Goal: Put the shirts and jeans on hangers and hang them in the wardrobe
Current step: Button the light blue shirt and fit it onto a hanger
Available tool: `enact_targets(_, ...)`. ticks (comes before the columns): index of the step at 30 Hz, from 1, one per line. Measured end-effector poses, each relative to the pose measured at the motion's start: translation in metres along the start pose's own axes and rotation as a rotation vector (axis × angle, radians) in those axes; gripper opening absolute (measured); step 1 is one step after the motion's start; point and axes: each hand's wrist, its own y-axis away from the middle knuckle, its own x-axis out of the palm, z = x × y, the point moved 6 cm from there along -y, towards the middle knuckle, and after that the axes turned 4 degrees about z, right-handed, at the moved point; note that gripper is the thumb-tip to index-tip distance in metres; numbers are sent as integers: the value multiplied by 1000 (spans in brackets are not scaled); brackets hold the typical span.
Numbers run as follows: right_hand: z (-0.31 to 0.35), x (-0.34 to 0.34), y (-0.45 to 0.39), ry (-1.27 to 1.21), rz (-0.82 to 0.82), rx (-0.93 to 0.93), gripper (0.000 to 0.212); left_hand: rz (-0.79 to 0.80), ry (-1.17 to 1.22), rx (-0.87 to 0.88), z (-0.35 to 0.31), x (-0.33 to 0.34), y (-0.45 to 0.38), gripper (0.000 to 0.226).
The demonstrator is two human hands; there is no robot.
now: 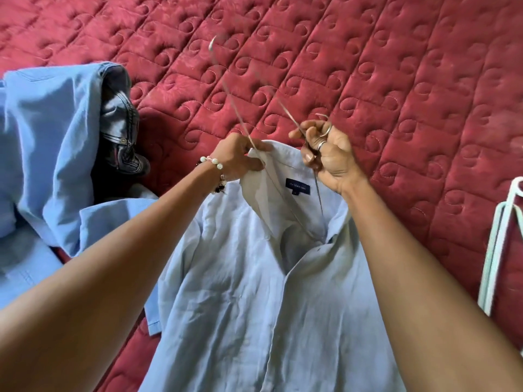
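two shirts point(254, 278), one jeans point(121, 131), two hangers point(235, 114)

Bed point(368, 66) with red quilted cover. On it: blue shirts point(42, 131) heaped left, dark jeans point(121, 131) beside them, pale plastic hangers point(498, 241) right edge.

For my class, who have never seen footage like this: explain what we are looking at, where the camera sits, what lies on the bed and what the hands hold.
One picture, from a camera worn on a person's head, looking down at their arms. The left hand pinches the collar of a pale blue shirt. The right hand grips a thin wire hanger going into the neck opening. On the red quilted bedspread lie another blue garment, dark jeans and white hangers.
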Motion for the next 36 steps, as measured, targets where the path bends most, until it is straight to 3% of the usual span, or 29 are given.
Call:
enact_targets(5, -11, -26, 14, 197, 90, 212, 4, -37, 76, -61, 22, -17, 10, 33)
enact_targets(10, -9, -45, 52, 400, 113, 359, 6, -88, -69, -120, 33, -29, 11, 36)
enact_targets(15, -6, -47, 79, 495, 46, 387, 11, -120, -217, -131, 31, -28, 13, 33)
enact_targets(19, -13, -49, 90, 849, 156, 529, 18, -230, -398, -138, 21, -31, 12, 37)
enact_targets(23, -7, -53, 88, 960, 135, 505, 16, -329, -433, -119, -1, -21, 10, 39)
enact_targets(28, 14, -38, 49, 1069, 110, 429, 11, -444, -256, -205, -19, -3, 2, 36)
enact_targets(31, 35, -31, 20, 1261, 68, 323, 11, -470, -262, -227, -28, 4, -2, 31)
enact_targets(34, 56, -41, 9, 1510, -188, 174, 6, -446, -280, -183, -29, 11, -8, 30)
enact_targets(36, 56, -52, 12, 1535, -378, 108, 2, -408, -305, -136, -31, 17, -11, 32)
